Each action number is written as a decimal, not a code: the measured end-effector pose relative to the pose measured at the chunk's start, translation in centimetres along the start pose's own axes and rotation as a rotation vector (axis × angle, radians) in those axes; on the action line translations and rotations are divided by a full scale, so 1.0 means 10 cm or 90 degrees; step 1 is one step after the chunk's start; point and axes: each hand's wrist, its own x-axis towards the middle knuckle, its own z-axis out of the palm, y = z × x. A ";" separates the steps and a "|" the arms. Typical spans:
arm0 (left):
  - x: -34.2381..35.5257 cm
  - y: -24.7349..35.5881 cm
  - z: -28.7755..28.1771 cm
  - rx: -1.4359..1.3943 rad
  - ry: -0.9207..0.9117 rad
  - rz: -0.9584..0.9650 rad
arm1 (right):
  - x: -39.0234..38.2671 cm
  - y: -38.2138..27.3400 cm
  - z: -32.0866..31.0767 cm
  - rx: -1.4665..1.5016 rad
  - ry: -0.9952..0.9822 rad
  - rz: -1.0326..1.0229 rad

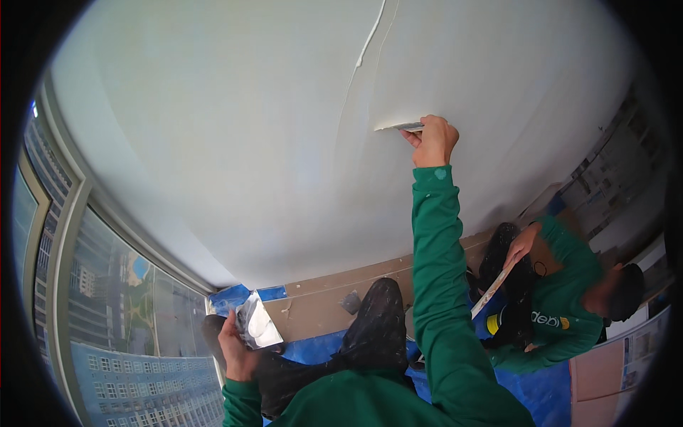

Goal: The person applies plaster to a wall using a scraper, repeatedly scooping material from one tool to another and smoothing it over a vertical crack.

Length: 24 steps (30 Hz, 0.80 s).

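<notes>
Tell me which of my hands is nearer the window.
Left hand, low down beside the window; the right hand is farther across, raised at the white wall.

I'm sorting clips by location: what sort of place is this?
Probably an upper-floor room being finished: a blade in the right hand at a white wall, blue sheeting below, and buildings outside the window.

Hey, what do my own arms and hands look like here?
Your long green fabric right sleeve has a pale roundish smudge at the cuff; the green fabric left sleeve matches its colour. Your right hand and left hand are both ungloved.
</notes>
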 end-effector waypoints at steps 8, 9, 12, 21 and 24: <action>0.04 -0.02 0.11 -0.040 -0.007 -0.026 | 0.29 -1.45 0.92 -0.070 -0.035 -0.121; 0.01 -0.02 0.11 -0.040 0.000 -0.016 | 0.28 -1.55 1.06 -0.070 -0.055 -0.121; 0.02 -0.06 0.18 -0.018 -0.030 -0.035 | 0.39 -1.99 1.03 -0.142 -0.114 -0.209; 0.08 -0.12 0.11 -0.041 0.011 0.021 | -0.69 0.15 -0.68 0.097 -0.068 -0.062; 0.21 0.00 0.39 -0.020 0.011 0.009 | -1.26 0.86 -1.08 0.076 -0.079 0.098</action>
